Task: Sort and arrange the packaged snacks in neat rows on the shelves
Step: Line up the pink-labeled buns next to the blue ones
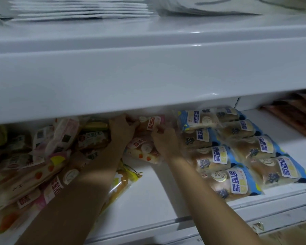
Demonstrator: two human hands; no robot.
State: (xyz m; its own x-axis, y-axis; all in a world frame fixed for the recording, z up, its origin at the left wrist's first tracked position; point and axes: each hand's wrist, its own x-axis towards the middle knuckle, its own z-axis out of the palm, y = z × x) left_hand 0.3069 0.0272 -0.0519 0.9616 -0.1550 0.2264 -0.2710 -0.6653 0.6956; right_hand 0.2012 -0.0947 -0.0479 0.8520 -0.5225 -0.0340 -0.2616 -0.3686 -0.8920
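Both my hands reach deep under the upper shelf onto the white lower shelf [148,191]. My left hand [121,128] grips the left end of a pink strawberry bread packet [149,123], and my right hand [164,140] pinches its right end. A second pink packet [143,151] lies just in front of it. To the right, blue blueberry bread packets [237,156] lie in two neat rows. On the left sits a jumbled pile of mixed snack packets [34,165]. A yellow packet [121,184] lies partly under my left forearm.
The broad white front of the upper shelf [148,71] hangs low and hides the back of the lower shelf. Brown packets [293,117] lie at the far right. White flat packs [81,9] are stacked on the upper shelf.
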